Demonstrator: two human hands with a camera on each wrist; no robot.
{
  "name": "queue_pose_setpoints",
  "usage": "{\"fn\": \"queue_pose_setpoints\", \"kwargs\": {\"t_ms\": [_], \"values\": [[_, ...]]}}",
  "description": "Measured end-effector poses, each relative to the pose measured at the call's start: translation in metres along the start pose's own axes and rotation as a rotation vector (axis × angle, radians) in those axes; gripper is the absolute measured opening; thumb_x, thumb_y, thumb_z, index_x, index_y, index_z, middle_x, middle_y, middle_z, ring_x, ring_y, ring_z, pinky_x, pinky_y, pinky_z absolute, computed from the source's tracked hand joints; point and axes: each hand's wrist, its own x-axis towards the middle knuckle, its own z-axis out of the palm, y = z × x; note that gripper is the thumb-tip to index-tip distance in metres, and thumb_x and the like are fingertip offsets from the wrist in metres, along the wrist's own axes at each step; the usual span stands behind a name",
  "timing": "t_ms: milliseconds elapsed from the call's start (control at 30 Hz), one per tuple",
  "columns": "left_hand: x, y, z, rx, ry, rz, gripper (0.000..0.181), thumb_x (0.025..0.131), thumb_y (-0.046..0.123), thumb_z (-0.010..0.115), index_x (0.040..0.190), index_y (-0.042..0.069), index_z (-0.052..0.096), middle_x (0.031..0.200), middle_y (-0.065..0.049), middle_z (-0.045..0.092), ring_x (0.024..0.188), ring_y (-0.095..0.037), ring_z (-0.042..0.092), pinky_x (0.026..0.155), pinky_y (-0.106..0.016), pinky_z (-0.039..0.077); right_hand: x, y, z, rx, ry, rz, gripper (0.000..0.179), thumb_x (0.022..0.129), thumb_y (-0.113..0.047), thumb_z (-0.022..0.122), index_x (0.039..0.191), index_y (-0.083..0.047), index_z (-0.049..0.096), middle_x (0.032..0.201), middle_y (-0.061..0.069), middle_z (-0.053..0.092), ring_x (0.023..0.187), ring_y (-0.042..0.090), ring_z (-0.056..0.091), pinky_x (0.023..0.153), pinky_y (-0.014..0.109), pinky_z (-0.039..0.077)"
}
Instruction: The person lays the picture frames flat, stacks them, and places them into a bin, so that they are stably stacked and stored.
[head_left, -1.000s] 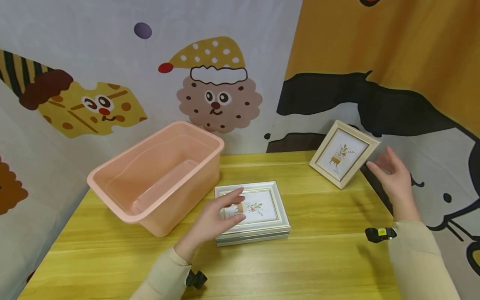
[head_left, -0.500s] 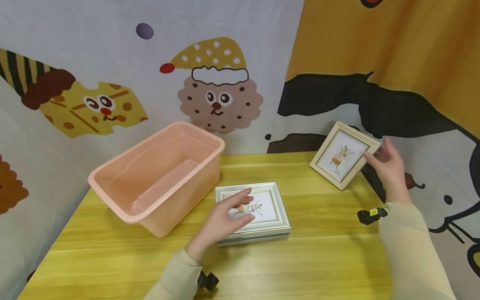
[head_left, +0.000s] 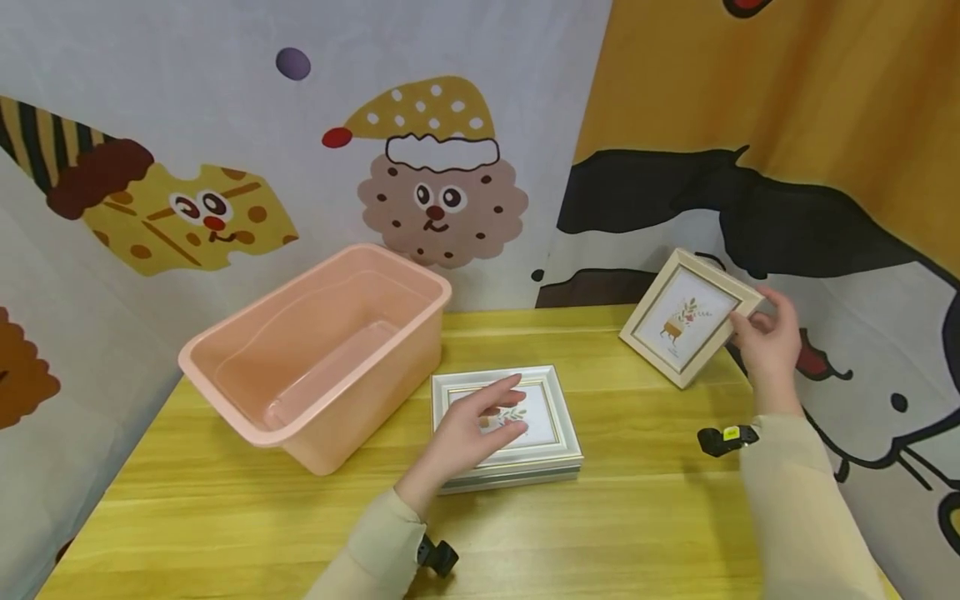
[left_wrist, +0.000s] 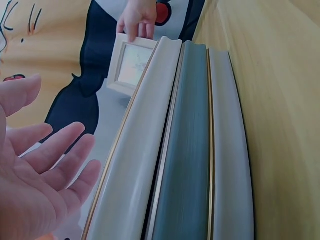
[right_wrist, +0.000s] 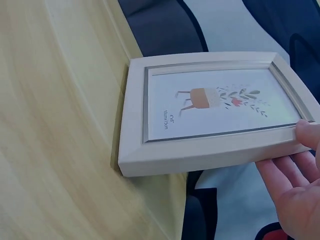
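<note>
At the far right of the table, a cream picture frame [head_left: 684,318] with a plant print stands tilted. My right hand [head_left: 771,340] pinches its right edge, thumb on the front and fingers behind, as the right wrist view shows on the frame's border [right_wrist: 200,150]. Nearer the middle lies a stack of picture frames [head_left: 558,450], a white one on top. In the left wrist view a green-grey picture frame [left_wrist: 182,145] shows between two pale ones. Over the stack hovers my left hand [head_left: 480,425], fingers spread and holding nothing.
A pink plastic bin [head_left: 315,350] stands left of the stack, nothing visible inside. The wooden table [head_left: 600,533] meets a cartoon-printed cloth [head_left: 525,100] at the back and right side.
My right hand has moved left and taken hold of the cream frame, which has tipped slightly. My left hand has slid right over the stack.
</note>
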Motion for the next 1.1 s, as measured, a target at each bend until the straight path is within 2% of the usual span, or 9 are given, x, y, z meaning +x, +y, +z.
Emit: {"fn": "queue_pose_setpoints", "kwargs": {"t_ms": [200,400,500,667,733,900,1100], "values": [[0.008,-0.002,0.005,0.013,-0.007,0.003,0.057,0.092,0.017,0.073,0.144,0.008,0.052,0.123,-0.007,0.068,0.112,-0.03,0.063,0.095,-0.047,0.051,-0.011,0.002,-0.004,0.015,-0.007,-0.006,0.056,0.098,-0.019,0.062,0.147,-0.037,0.041,0.115,-0.005,0.061,0.092,0.002,0.059,0.072,0.008,0.051],[0.014,-0.001,0.007,0.001,-0.011,0.001,0.056,0.093,0.018,0.072,0.144,0.008,0.052,0.124,-0.006,0.068,0.113,-0.027,0.063,0.095,-0.048,0.05,-0.024,-0.006,-0.01,0.204,0.014,-0.034,0.055,0.096,-0.007,0.064,0.142,-0.033,0.049,0.114,-0.004,0.065,0.094,0.006,0.062,0.069,0.007,0.05],[0.017,0.002,0.006,0.001,-0.007,0.004,0.055,0.093,0.018,0.072,0.144,0.008,0.052,0.124,-0.006,0.068,0.114,-0.026,0.062,0.095,-0.047,0.05,-0.031,-0.012,-0.013,0.291,0.013,-0.05,0.055,0.096,-0.004,0.063,0.142,-0.031,0.051,0.119,-0.002,0.066,0.096,0.007,0.063,0.07,0.008,0.05],[0.023,0.006,0.004,0.02,0.002,0.017,0.055,0.093,0.018,0.071,0.144,0.006,0.052,0.125,-0.01,0.067,0.113,-0.026,0.062,0.096,-0.045,0.051,-0.041,-0.021,-0.016,0.381,-0.017,-0.049,0.055,0.096,-0.002,0.061,0.143,-0.029,0.05,0.128,0.002,0.064,0.097,0.008,0.064,0.07,0.01,0.051],[0.025,0.008,0.003,0.028,0.007,0.019,0.055,0.093,0.017,0.071,0.144,0.006,0.052,0.126,-0.011,0.067,0.114,-0.024,0.062,0.096,-0.044,0.051,-0.045,-0.023,-0.016,0.412,-0.033,-0.064,0.055,0.096,-0.001,0.061,0.143,-0.028,0.05,0.126,0.002,0.066,0.096,0.008,0.064,0.071,0.011,0.052],[0.03,0.016,-0.002,0.031,0.025,0.025,0.054,0.094,0.018,0.07,0.143,0.005,0.052,0.128,-0.01,0.065,0.117,-0.021,0.061,0.099,-0.043,0.049,-0.059,-0.03,-0.016,0.514,-0.116,-0.166,0.053,0.095,0.003,0.06,0.142,-0.02,0.051,0.114,-0.003,0.069,0.092,0.008,0.067,0.072,0.014,0.054],[0.037,0.03,-0.011,0.037,0.056,0.059,0.053,0.094,0.016,0.071,0.142,0.003,0.053,0.129,-0.011,0.064,0.12,-0.021,0.059,0.101,-0.04,0.048,-0.073,-0.037,-0.015,0.647,-0.304,-0.335,0.051,0.095,0.007,0.057,0.142,-0.012,0.049,0.113,0.002,0.071,0.091,0.014,0.069,0.073,0.02,0.057]]}}
